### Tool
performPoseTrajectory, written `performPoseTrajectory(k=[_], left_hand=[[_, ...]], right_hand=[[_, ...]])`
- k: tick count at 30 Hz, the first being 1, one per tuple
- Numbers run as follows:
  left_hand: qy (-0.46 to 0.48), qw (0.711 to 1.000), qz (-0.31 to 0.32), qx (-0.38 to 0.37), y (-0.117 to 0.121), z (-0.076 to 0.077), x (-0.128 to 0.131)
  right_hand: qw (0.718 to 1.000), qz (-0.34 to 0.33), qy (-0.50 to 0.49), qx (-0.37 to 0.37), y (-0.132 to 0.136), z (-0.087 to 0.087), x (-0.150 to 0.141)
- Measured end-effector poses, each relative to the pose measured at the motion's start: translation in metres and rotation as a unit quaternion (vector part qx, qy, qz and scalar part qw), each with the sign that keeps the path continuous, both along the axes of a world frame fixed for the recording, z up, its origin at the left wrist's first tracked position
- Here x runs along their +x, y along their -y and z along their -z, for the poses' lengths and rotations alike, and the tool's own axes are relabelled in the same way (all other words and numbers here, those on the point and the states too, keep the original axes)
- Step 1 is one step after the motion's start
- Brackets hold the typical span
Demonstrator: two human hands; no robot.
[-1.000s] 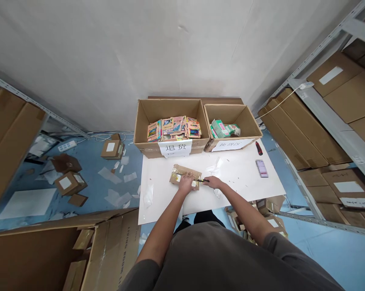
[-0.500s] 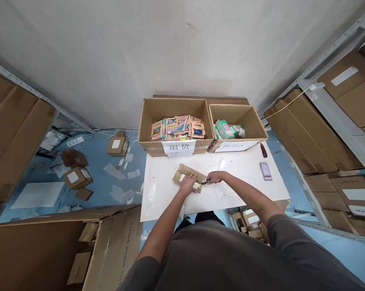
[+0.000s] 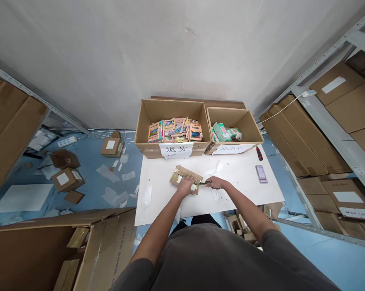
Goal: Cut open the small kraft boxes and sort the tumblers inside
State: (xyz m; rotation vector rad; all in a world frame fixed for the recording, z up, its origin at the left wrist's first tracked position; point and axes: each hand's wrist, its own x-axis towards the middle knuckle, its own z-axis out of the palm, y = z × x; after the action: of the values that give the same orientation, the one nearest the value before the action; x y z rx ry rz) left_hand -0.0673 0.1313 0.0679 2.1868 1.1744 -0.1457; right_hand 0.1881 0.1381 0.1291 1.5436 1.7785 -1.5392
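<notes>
A small brown cardboard package (image 3: 186, 171) with shiny tape and a white label lies flat on the white table. My left hand (image 3: 186, 184) presses and grips its near side, covering part of the label. In my right hand (image 3: 214, 182), fingers wrapped round it, is a dark utility knife (image 3: 204, 183) with a touch of yellow. Its front end points left and meets the right end of the package, near my left fingers. The blade itself is too small to make out.
Behind stand an open carton (image 3: 148, 149) of colourful boxed goods and a smaller carton (image 3: 255, 135) with green boxes. A red-and-black cutter (image 3: 259, 153) and a blurred purple item (image 3: 261, 173) lie at right. Plastic scraps (image 3: 146, 197) sit on the table; shelves flank both sides.
The knife has turned flatter and now points left across the package's right end, my right hand moving with it. My left hand stays on the package. The whole view has shifted slightly.
</notes>
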Motion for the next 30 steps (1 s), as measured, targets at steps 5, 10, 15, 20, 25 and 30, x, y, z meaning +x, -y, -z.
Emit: performPoseTrajectory(k=[5, 10, 15, 20, 25, 30], left_hand=[[0.000, 1.000, 0.010, -0.007, -0.003, -0.004, -0.003], [0.013, 1.000, 0.006, 0.002, -0.010, -0.013, -0.006], [0.041, 0.999, -0.026, 0.013, 0.011, -0.011, -0.001], [0.028, 0.988, -0.148, 0.031, 0.045, -0.011, 0.017], [0.039, 0.982, -0.165, 0.085, 0.031, -0.015, 0.001], [0.004, 0.991, -0.097, 0.095, 0.000, -0.007, -0.020]], right_hand=[[0.999, -0.021, 0.006, -0.034, 0.000, 0.014, -0.016], [0.996, -0.018, 0.066, -0.055, 0.009, 0.003, 0.020], [0.965, 0.254, -0.027, 0.059, 0.045, 0.020, 0.016], [0.887, 0.444, -0.094, 0.085, 0.080, 0.060, -0.046], [0.839, 0.529, -0.057, 0.113, 0.086, 0.070, -0.078], [0.858, 0.502, -0.021, 0.111, 0.079, 0.062, -0.079]])
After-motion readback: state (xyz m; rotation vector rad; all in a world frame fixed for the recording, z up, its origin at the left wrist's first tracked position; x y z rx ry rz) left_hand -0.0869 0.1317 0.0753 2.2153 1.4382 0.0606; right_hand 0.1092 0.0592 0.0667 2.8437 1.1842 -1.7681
